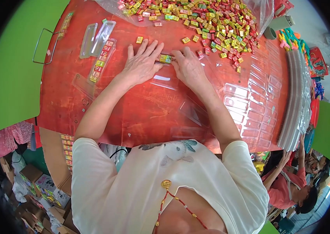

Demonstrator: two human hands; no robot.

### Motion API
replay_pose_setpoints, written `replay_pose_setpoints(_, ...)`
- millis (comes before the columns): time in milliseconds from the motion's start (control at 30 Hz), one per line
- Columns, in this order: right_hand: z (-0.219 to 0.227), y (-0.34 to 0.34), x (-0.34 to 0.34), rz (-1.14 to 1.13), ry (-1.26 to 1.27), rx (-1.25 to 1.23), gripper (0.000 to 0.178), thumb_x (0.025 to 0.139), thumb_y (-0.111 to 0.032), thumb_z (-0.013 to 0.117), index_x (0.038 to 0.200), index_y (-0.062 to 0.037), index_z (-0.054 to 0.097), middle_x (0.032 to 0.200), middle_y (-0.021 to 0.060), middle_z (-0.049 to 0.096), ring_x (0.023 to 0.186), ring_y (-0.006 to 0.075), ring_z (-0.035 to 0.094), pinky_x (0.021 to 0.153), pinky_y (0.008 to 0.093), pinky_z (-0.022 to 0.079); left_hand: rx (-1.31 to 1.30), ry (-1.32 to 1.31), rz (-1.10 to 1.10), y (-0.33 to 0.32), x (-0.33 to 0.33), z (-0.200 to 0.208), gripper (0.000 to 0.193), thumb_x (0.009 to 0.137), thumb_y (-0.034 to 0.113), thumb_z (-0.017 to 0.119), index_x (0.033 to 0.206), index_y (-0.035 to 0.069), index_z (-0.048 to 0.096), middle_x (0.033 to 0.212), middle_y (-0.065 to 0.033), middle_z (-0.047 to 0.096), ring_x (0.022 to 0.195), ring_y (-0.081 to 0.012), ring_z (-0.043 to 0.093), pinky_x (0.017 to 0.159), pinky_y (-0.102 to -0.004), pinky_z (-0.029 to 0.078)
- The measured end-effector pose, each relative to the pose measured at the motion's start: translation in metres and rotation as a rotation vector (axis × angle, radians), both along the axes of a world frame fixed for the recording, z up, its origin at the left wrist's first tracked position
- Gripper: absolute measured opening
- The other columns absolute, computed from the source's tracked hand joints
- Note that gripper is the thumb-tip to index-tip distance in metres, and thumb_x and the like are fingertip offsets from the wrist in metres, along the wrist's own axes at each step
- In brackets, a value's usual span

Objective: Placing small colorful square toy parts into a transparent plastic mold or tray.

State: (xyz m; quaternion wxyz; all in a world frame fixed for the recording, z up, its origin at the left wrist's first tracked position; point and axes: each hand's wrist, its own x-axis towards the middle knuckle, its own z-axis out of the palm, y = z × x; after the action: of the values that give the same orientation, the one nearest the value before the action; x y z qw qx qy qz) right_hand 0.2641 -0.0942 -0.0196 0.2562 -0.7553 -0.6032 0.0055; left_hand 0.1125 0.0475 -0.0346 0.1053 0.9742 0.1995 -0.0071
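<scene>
A short row of small, glossy yellow-and-green boxes (165, 59) was framed between the two hands on the red worktop (145, 113), its long axis set roughly left to right. Its right end was met by the bent fingertips of the right hand (189, 67), the nearer one; whether a box was pinched there could not be told. The left hand (143, 62) was laid nearly flat, fingers spread, beside the left end, with nothing seen to be gripped.

Farther left, a long clear plastic tray (108, 57) was filled with a single line of red and yellow boxes (101, 59). At the right, shallow transparent trays (247, 105) were spread in rows, near a tall nested stack of trays (294, 97).
</scene>
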Motion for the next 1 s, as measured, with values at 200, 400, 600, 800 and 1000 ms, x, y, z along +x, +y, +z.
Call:
replay_pose_setpoints(200, 0.008, 0.001, 0.003, 0.033, -0.025, 0.078, 0.025, 0.085, -0.013, 0.068, 0.110, -0.0066, 0.065, 0.098, 0.0128, 0.058, 0.090, 0.0316, 0.062, 0.076, 0.0440, 0.050, -0.275, -0.187, 0.035, 0.019, -0.023, 0.006, 0.083, 0.093, 0.038, 0.062, 0.160, 0.015, 0.019, 0.164, -0.0127, 0.025, 0.152, -0.0335, 0.019, 0.115, -0.0695, 0.014)
replay_pose_setpoints(400, 0.007, 0.026, -0.018, 0.141, -0.102, -0.007, 0.030, 0.086, -0.013, 0.069, 0.116, -0.0115, 0.068, 0.096, 0.0101, 0.057, 0.093, 0.0288, 0.059, 0.078, 0.0422, 0.046, -0.126, -0.092, 0.081, 0.015, -0.024, -0.003, 0.065, 0.097, 0.033, 0.057, 0.155, 0.016, 0.033, 0.162, -0.0117, 0.029, 0.151, -0.0347, 0.022, 0.113, -0.0712, 0.016)
replay_pose_setpoints(600, -0.001, 0.029, -0.014, 0.150, -0.160, -0.007, 0.029, 0.087, -0.016, 0.068, 0.116, -0.0136, 0.070, 0.093, 0.0086, 0.056, 0.092, 0.0269, 0.059, 0.075, 0.0404, 0.045, -0.060, -0.146, 0.085, 0.011, -0.024, -0.009, 0.058, 0.098, 0.034, 0.056, 0.152, 0.017, 0.041, 0.160, -0.0117, 0.033, 0.150, -0.0352, 0.026, 0.112, -0.0722, 0.018)
replay_pose_setpoints(800, -0.004, 0.030, -0.013, 0.163, -0.166, 0.014, 0.027, 0.086, -0.019, 0.070, 0.113, -0.0153, 0.071, 0.094, 0.0075, 0.057, 0.091, 0.0257, 0.059, 0.075, 0.0396, 0.044, -0.071, -0.183, 0.078, 0.014, -0.027, -0.012, 0.059, 0.097, 0.038, 0.058, 0.150, 0.018, 0.043, 0.160, -0.0114, 0.034, 0.149, -0.0346, 0.026, 0.112, -0.0712, 0.018)
replay_pose_setpoints(1000, 0.001, 0.033, -0.012, 0.177, -0.207, -0.009, 0.028, 0.086, -0.021, 0.070, 0.114, -0.0167, 0.071, 0.095, 0.0057, 0.058, 0.092, 0.0242, 0.060, 0.077, 0.0395, 0.043, -0.060, -0.199, 0.073, 0.015, -0.028, -0.016, 0.061, 0.095, 0.040, 0.059, 0.150, 0.017, 0.044, 0.160, -0.0116, 0.034, 0.149, -0.0345, 0.026, 0.112, -0.0708, 0.018)
